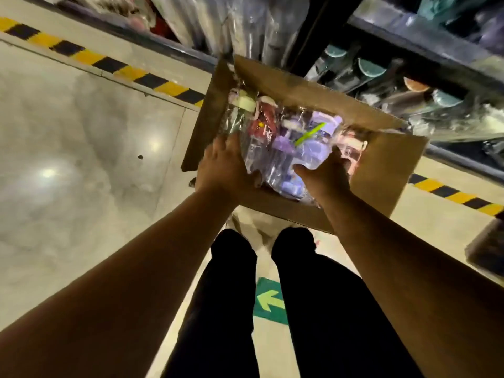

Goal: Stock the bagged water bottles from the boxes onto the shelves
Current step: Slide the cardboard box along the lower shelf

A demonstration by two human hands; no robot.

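Note:
An open cardboard box (381,170) stands on the floor in front of the shelves, filled with water bottles in clear plastic bags. Both hands reach into it. My left hand (221,165) presses against the left side of a bagged purple bottle (297,148) with a green straw. On the right side of the same bag, my right hand (327,173) grips with its fingers curled round the plastic. A bagged red bottle (261,121) and one with a pale cap (242,105) lie further back in the box.
Dark metal shelves (409,42) with bagged bottles rise behind the box. Black-and-yellow hazard tape (109,64) runs along the floor by the shelf foot. My legs in dark trousers stand over a green floor arrow (270,301). Another box corner (485,246) shows at right.

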